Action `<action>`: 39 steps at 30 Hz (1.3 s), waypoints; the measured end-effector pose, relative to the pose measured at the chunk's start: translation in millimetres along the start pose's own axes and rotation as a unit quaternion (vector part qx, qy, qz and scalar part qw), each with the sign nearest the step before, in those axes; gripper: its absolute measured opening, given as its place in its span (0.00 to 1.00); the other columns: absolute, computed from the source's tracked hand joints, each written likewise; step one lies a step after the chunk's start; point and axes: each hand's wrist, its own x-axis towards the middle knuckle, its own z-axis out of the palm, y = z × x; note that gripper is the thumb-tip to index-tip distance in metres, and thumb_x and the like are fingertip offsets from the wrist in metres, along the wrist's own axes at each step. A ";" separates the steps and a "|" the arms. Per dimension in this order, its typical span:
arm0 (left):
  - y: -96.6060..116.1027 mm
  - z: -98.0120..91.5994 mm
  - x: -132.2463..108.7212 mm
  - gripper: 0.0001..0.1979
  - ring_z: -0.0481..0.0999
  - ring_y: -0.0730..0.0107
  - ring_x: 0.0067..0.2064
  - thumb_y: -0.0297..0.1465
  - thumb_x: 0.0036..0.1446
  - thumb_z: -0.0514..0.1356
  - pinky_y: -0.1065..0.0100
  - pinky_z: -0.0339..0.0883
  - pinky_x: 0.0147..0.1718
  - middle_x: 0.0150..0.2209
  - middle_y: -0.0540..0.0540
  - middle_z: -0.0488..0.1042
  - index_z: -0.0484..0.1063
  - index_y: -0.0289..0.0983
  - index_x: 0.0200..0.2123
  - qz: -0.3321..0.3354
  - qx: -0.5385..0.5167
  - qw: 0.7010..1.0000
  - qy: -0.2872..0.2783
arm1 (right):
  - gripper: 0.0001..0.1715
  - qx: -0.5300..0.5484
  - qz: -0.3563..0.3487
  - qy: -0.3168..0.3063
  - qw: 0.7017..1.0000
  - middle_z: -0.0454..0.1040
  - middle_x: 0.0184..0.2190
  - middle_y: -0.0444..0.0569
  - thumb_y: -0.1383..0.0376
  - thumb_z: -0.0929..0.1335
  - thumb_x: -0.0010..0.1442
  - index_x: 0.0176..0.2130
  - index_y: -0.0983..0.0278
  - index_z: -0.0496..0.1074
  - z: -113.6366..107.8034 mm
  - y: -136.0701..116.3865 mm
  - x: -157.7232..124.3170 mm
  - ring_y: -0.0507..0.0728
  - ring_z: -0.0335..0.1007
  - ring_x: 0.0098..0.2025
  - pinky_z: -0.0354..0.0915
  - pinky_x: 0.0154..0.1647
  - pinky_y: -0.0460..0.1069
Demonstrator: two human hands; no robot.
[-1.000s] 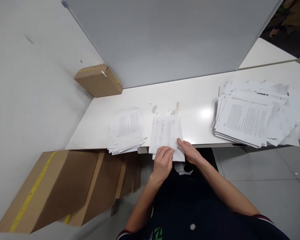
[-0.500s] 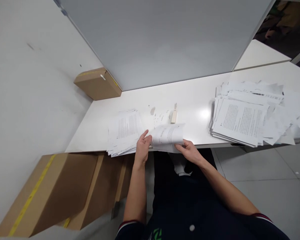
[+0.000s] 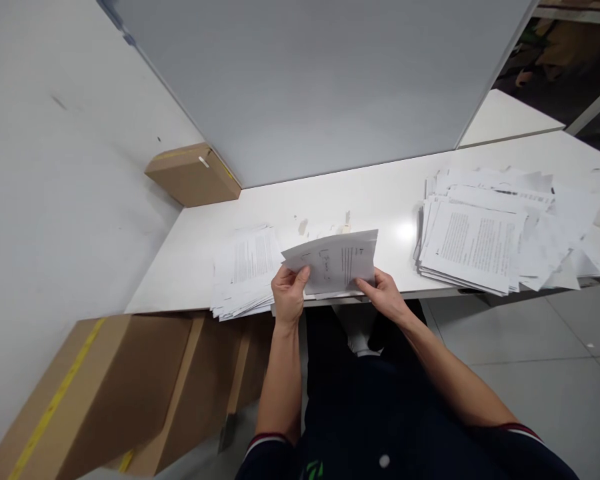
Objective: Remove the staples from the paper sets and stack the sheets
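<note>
A printed paper sheet (image 3: 333,263) is held up at the front edge of the white table, tilted, with printing and some handwriting on it. My left hand (image 3: 290,290) pinches its left side, thumb on top and fingers behind. My right hand (image 3: 384,293) grips the right side the same way, thumb on the printed face. Whether it is one sheet or more I cannot tell. Left of my left hand lies a low stack of printed papers (image 3: 253,263). Behind the held sheet, the small cream block (image 3: 347,229) is mostly hidden.
A large, uneven pile of papers (image 3: 475,243) covers the right part of the white table (image 3: 380,190). A cardboard box (image 3: 195,177) sits in the back left corner by the wall. Several larger cardboard boxes (image 3: 125,380) stand below the table at the left. A grey panel (image 3: 330,87) rises behind.
My left hand has closed on the left side of the paper sheet. The sheet has been raised and spread flatter, now covering most of the cream block. The view has shifted slightly.
</note>
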 end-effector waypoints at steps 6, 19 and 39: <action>-1.5 8.9 0.8 0.18 0.72 0.66 0.46 0.36 0.52 0.59 0.62 0.66 0.47 0.42 0.45 0.72 0.63 0.41 0.46 0.049 0.049 0.997 -0.031 | 0.18 0.044 -0.017 0.019 0.999 0.74 0.42 0.50 0.57 0.66 0.53 0.42 0.63 0.70 -1.5 2.0 14.1 0.61 0.69 0.44 0.64 0.44 0.53; -18.9 15.9 -4.6 0.14 0.71 0.68 0.45 0.36 0.54 0.56 0.64 0.65 0.46 0.41 0.43 0.71 0.63 0.38 0.44 0.042 0.075 0.996 -0.005 | 0.19 0.050 -0.042 0.031 0.997 0.73 0.43 0.49 0.58 0.66 0.53 0.44 0.63 0.69 0.4 14.5 21.0 0.59 0.67 0.46 0.63 0.46 0.52; -31.9 -11.3 0.3 0.18 0.66 0.64 0.52 0.37 0.51 0.59 0.60 0.59 0.51 0.48 0.43 0.67 0.67 0.42 0.46 0.052 0.260 0.956 -0.122 | 0.18 -0.692 -0.172 -0.045 0.699 0.70 0.23 0.49 0.81 0.57 0.49 0.32 0.64 0.68 -31.2 -96.3 7.7 0.58 0.64 0.30 0.48 0.46 0.59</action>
